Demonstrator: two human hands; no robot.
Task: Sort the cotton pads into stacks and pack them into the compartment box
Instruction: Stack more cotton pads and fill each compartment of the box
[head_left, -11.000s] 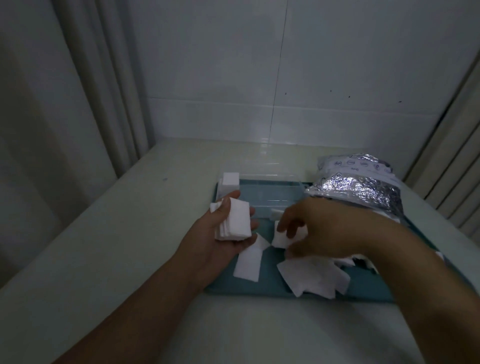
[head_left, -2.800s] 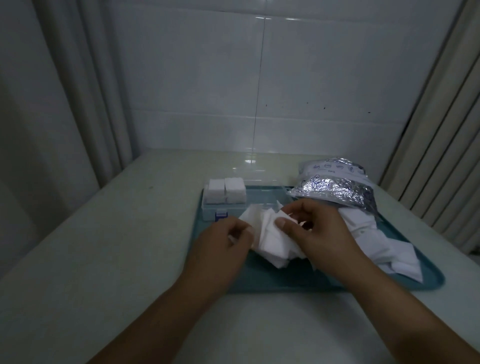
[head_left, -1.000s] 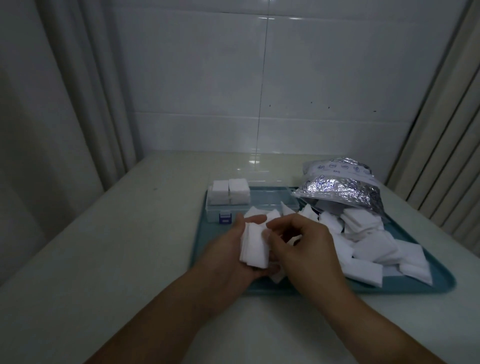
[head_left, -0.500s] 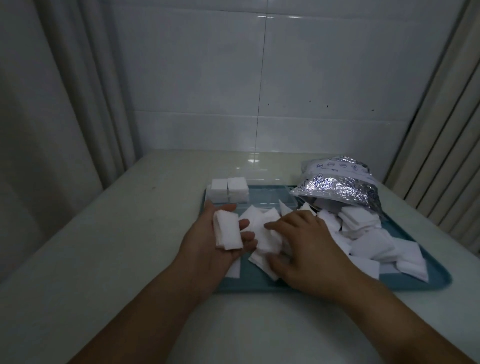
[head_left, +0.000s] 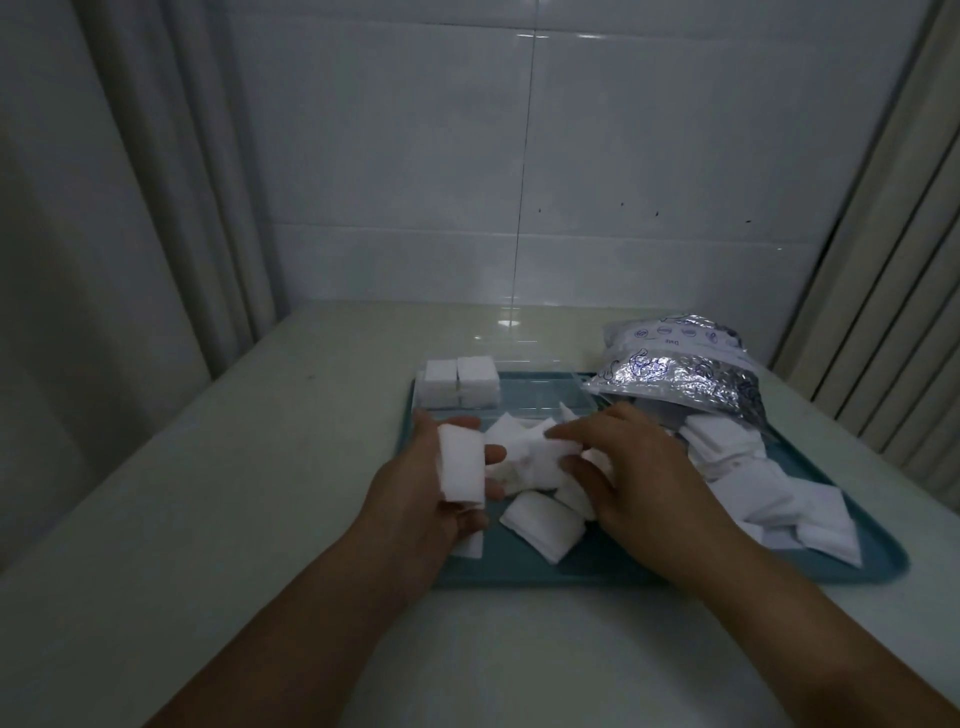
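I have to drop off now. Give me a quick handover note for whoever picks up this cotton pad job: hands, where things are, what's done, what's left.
Left hand grips a small stack of pads over the tray's left side.
Right hand is on the loose pads mid-tray, pinching one.
Compartment box stands at the tray's far edge; two packed stacks fill its left end, the rest looks unfilled.
More pads spill from the foil bag at right.
Left: finish the stack, pack it, repeat.
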